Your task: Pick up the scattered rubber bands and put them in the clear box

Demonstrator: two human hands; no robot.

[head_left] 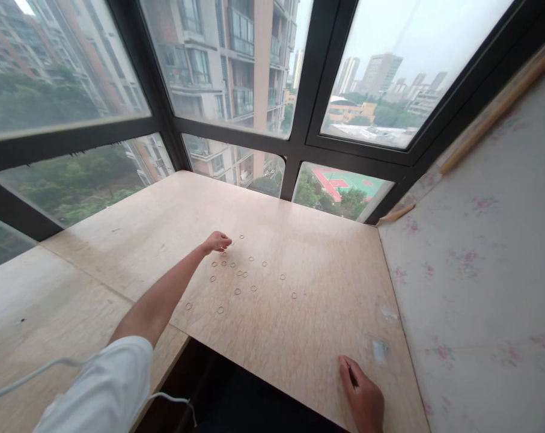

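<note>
Closest to the camera, a white sleeve [103, 391] covers the upper part of the left arm, and a white cable [29, 376] trails out beside it. From there the bare forearm stretches across the tabletop [299, 343] to the left hand [217, 242], whose fingers are drawn together in a pinch with the tips turned down at the far edge of a scatter of small thin rings [253, 288]; whether one of them sits between the fingertips is too small to tell. The rings lie flat and loose on the pale wood, most just beside that hand and a few strays nearer the person. The right hand [365, 397] lies palm down and relaxed at the near right edge of the tabletop, gripping nothing, well apart from the rings. Just beyond it rest two small clear packets [379, 350]. A lower wooden surface [38, 313] adjoins the tabletop on the left. To the right stands a pale panel with a flower print [479, 270]. Dark-framed windows [299, 90] wrap round the far side, with apartment blocks and trees outside.
</note>
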